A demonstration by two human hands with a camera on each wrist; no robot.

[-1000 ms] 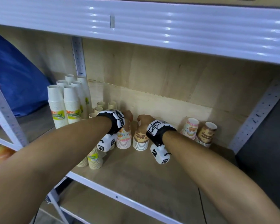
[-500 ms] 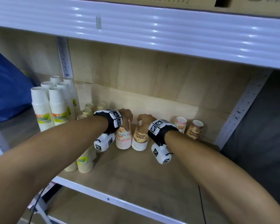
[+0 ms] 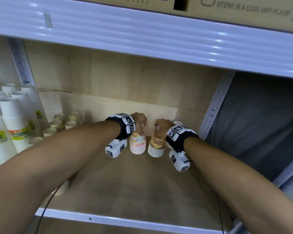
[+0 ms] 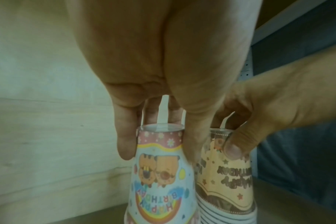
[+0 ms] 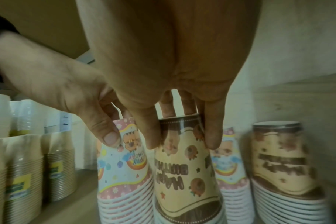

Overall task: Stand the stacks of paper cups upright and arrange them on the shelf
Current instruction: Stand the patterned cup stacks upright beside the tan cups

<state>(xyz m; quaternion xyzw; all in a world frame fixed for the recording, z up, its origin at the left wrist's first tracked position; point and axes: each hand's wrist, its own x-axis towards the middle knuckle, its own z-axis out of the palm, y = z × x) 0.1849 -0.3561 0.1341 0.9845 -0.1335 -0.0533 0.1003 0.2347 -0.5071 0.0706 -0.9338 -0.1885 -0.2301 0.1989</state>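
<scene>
Two wrapped stacks of birthday paper cups stand mouth down, side by side, at the back of the wooden shelf (image 3: 134, 191). My left hand (image 3: 141, 130) (image 4: 159, 134) grips the top of the pink rainbow stack (image 3: 137, 144) (image 4: 159, 174) (image 5: 121, 174) from above, fingers down both sides. In the same way my right hand (image 3: 159, 130) (image 5: 182, 136) grips the top of the brown stack (image 3: 156, 146) (image 4: 228, 181) (image 5: 184, 174). The two stacks almost touch.
Just right of the held pair stand another pink stack (image 5: 228, 174) and another brown stack (image 5: 284, 166), mostly hidden behind my right wrist in the head view. Tall white stacks (image 3: 10, 125) and short beige stacks (image 3: 57, 125) fill the left. A metal post (image 3: 215, 105) bounds the right.
Both hands have slid to the right with their stacks, closer to the pair by the right post. The grips are unchanged. My head has turned right.
</scene>
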